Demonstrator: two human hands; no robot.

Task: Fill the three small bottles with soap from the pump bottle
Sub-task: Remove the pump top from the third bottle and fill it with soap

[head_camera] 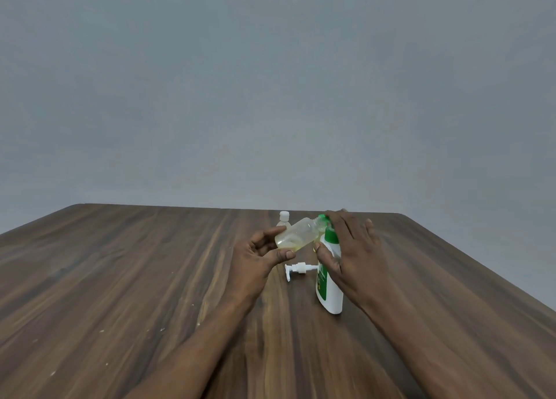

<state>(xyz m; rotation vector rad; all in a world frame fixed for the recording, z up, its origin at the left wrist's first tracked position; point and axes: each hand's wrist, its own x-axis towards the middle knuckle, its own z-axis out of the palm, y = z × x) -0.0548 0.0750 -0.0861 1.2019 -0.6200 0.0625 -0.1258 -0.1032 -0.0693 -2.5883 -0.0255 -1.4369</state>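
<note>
My left hand (261, 254) grips a small clear bottle (296, 234), tilted with its neck up to the right and a little yellow soap pooled at its low end. Its neck meets a green piece (322, 218) by the top of the white and green soap bottle (331, 287). That bottle stands on the table, and my right hand (352, 248) grips it, fingers over the top and thumb on its front. The white pump head (298, 269) lies loose on the table between my hands. A second small bottle (283, 219) with a white cap stands behind.
The dark wooden table (150, 278) stretches wide to the left and toward me, with a few pale specks on it. Its far edge runs just behind the bottles, in front of a plain grey wall (270, 97).
</note>
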